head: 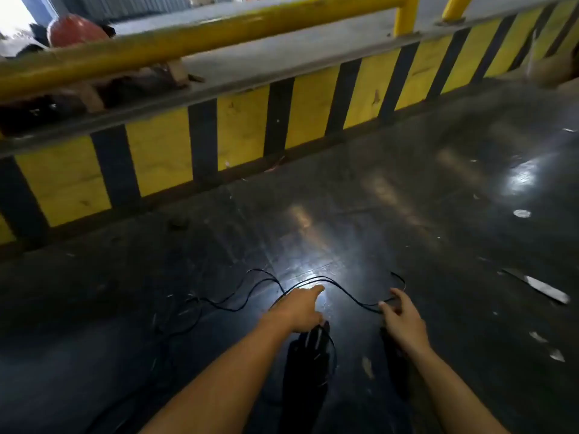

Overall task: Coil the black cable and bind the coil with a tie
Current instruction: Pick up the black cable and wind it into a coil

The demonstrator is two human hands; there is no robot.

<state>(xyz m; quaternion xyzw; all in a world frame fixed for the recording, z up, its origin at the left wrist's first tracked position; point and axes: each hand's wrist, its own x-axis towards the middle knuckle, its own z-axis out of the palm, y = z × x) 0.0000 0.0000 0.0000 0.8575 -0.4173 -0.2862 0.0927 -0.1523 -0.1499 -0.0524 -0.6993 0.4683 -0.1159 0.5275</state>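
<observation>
Cable (pixel 316 281) sprawls before striped barrier (pixel 244 130).

The cable (pixel 341 289) lies loose on the floor (pixel 407 214), running in waves from the left grip (pixel 300 308) across to the right grip (pixel 404 317), with more loops trailing off to the left of the left grip and back toward the person. Both grips reach forward over the floor, the left one over the cable's middle, the right one at its right end. Beyond both grips, a striped kerb (pixel 250 130) crosses the scene, a rail (pixel 188 32) above it and a helmet (pixel 75 28) behind the rail at far left.
</observation>
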